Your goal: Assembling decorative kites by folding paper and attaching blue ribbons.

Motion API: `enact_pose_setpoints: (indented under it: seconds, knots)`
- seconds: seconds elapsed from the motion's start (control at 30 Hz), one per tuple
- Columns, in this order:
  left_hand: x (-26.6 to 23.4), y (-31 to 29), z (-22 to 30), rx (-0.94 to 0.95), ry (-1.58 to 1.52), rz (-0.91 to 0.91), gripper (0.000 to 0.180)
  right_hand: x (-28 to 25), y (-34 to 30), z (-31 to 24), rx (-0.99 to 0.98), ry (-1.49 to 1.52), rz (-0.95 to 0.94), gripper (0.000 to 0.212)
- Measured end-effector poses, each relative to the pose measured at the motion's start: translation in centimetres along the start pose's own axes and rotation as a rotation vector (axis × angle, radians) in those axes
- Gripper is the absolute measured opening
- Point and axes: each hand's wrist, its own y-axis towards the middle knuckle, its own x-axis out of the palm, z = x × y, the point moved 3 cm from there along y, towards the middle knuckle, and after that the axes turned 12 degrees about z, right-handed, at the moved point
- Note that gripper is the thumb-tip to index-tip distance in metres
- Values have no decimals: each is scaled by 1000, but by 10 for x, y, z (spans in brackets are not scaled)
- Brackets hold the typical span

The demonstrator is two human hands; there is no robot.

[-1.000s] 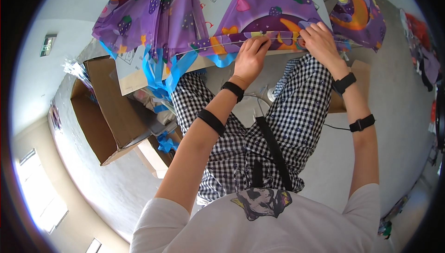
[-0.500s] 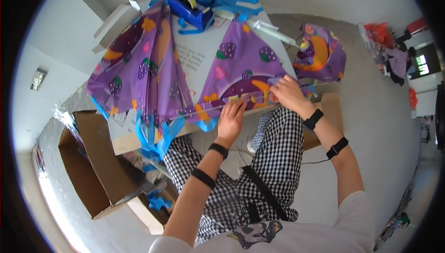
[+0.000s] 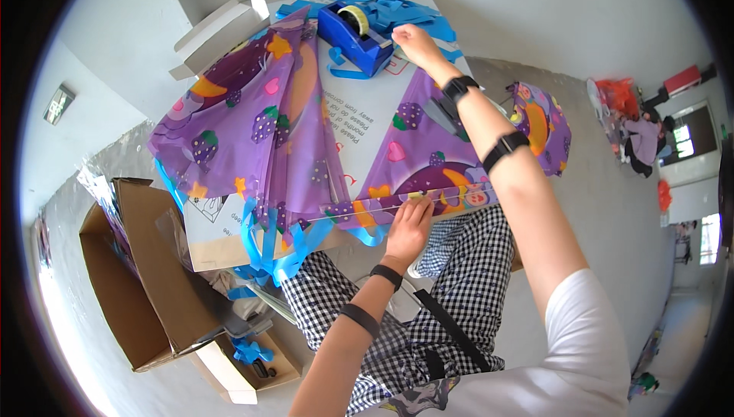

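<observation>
A purple plastic sheet (image 3: 417, 134) printed with fruit, hearts and stars spreads over the box top in front of me. A thin pale line runs along its near edge. My left hand (image 3: 410, 222) presses that edge with bent fingers, gripping it. Farther off, my right hand (image 3: 415, 44) has its fingers pinched together at the front end of a blue tape dispenser (image 3: 355, 41), which carries a yellowish tape roll (image 3: 353, 19). Whatever sits in that pinch is too small to see. My right forearm crosses over the sheet's right part. More gathered purple sheets (image 3: 267, 123) lie to the left.
Blue ribbon (image 3: 405, 16) is heaped behind the dispenser, and more ribbon (image 3: 287, 260) dangles off the near edge. A long white carton (image 3: 222, 35) lies at the far left. Open cardboard boxes (image 3: 164, 264) stand on the floor to my left. Other people (image 3: 644, 138) are far right.
My right hand has left the sheet's near edge and reached forward to the tape dispenser. My left hand keeps its hold on the edge. The whole view has shifted slightly.
</observation>
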Motion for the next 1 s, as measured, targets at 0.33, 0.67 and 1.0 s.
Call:
enact_pose_setpoints:
  seconds: [0.33,0.67,1.0]
  knots:
    - [-1,-5,1,-5,14,-15,44,40,33,20,722,11,-97,20]
    - [-3,-2,2,-6,27,38,42,34,19,-6,792,91,-8,30]
    - [-1,-5,2,18,27,4,43,6,10,-9,780,-50,-156,39]
